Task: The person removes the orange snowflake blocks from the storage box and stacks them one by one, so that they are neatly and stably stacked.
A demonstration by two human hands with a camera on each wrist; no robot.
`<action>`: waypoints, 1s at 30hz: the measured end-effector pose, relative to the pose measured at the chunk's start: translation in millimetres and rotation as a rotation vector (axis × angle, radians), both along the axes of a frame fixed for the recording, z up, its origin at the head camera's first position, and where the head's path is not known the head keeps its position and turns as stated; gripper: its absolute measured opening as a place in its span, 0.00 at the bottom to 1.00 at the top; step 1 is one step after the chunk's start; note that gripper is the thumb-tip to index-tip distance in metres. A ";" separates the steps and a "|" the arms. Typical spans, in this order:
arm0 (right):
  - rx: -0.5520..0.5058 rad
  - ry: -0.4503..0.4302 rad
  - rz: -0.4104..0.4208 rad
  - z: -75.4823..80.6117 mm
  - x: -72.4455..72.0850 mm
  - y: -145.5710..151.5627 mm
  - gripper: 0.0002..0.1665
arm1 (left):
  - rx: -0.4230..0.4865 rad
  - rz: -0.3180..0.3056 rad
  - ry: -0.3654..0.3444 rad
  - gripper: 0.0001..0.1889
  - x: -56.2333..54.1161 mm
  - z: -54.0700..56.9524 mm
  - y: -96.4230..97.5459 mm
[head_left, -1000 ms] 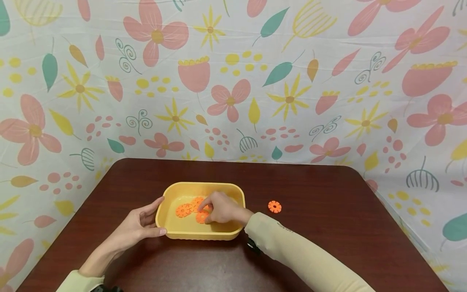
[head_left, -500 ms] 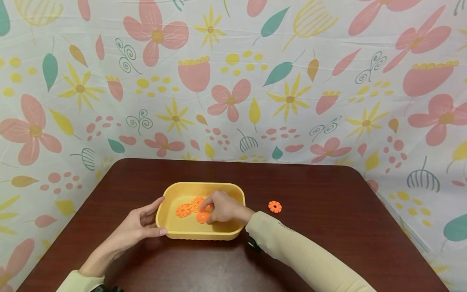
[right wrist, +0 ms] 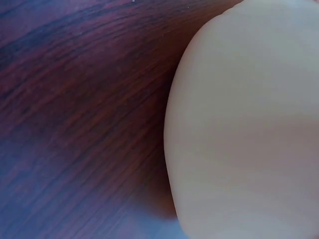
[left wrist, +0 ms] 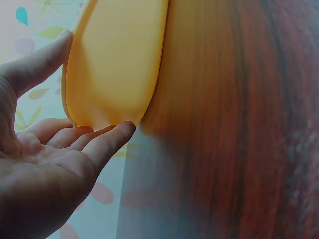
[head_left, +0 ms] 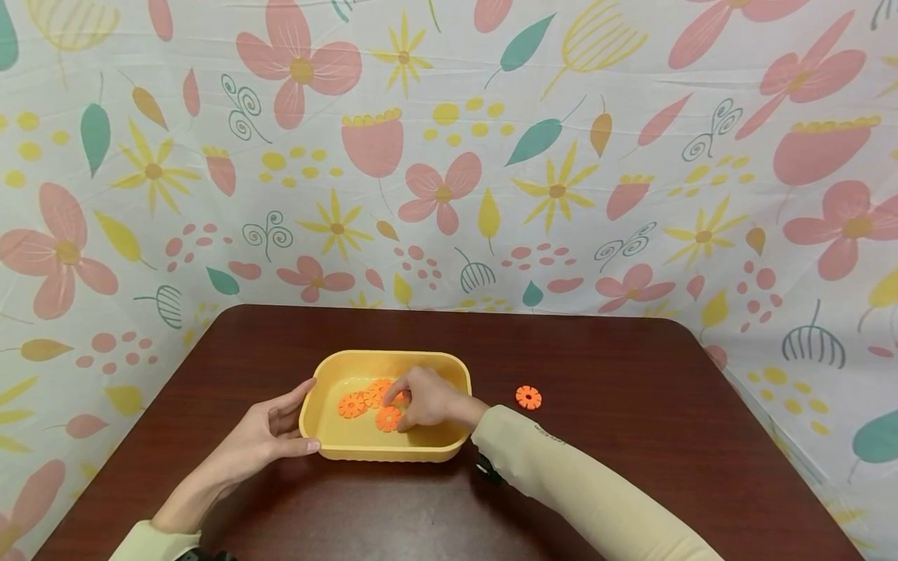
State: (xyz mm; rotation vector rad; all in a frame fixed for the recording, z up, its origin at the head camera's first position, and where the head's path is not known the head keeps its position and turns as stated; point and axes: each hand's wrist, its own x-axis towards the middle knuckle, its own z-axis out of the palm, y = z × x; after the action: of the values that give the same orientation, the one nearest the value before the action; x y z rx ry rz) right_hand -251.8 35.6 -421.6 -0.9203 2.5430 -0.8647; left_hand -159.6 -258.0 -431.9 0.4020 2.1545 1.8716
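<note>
A yellow plastic tub (head_left: pixel 384 453) stands on the table with several orange notched, flower-shaped discs (head_left: pixel 352 404) on its floor. My left hand (head_left: pixel 256 436) grips the tub's left end, thumb on the near corner and fingertips at the far corner. In the left wrist view, thumb and fingers of the left hand (left wrist: pixel 55 154) span the tub's end (left wrist: pixel 117 64). Inside the tub, my right hand (head_left: pixel 428 399) reaches down with bent fingers, thumb and index at the edges of the nearest orange disc (head_left: pixel 388 418). It partly covers the discs behind.
One more orange disc (head_left: pixel 528 397) lies on the dark wooden table (head_left: pixel 617 421), right of the tub. A flower-patterned cloth (head_left: pixel 449 257) hangs behind the table. A pale, blurred rounded surface (right wrist: pixel 244 124) fills much of the right wrist view, where the hand is hidden.
The disc at my right fingertips has shifted slightly right, then back left. The left hand and the tub keep their places.
</note>
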 end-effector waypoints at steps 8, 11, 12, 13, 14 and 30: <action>0.021 0.002 -0.021 -0.1 0.2 0.0 0.23 | -0.006 0.010 -0.003 0.51 -0.1 -0.1 0.4; 0.020 -0.001 -0.029 -0.6 0.1 -0.3 0.22 | -0.004 0.014 -0.003 0.51 0.2 0.1 0.5; 0.016 -0.001 -0.032 -0.7 0.1 -0.3 0.22 | -0.004 0.014 -0.004 0.51 0.4 0.2 0.7; 0.015 -0.003 -0.034 -1.0 0.0 -0.5 0.22 | -0.003 0.015 -0.003 0.51 0.6 0.3 0.8; 0.013 -0.006 -0.036 -1.1 0.2 -0.5 0.22 | -0.004 0.016 -0.004 0.51 0.7 0.4 1.0; -0.036 -0.002 0.002 -0.7 4.2 -1.4 0.22 | -0.004 0.019 0.006 0.51 2.5 0.8 1.0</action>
State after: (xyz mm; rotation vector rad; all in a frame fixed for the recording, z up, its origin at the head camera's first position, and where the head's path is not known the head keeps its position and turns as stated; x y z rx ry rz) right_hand -247.6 34.2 -422.4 -0.9318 2.5327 -0.9126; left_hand -157.1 -257.0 -431.0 0.3881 2.1733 1.8777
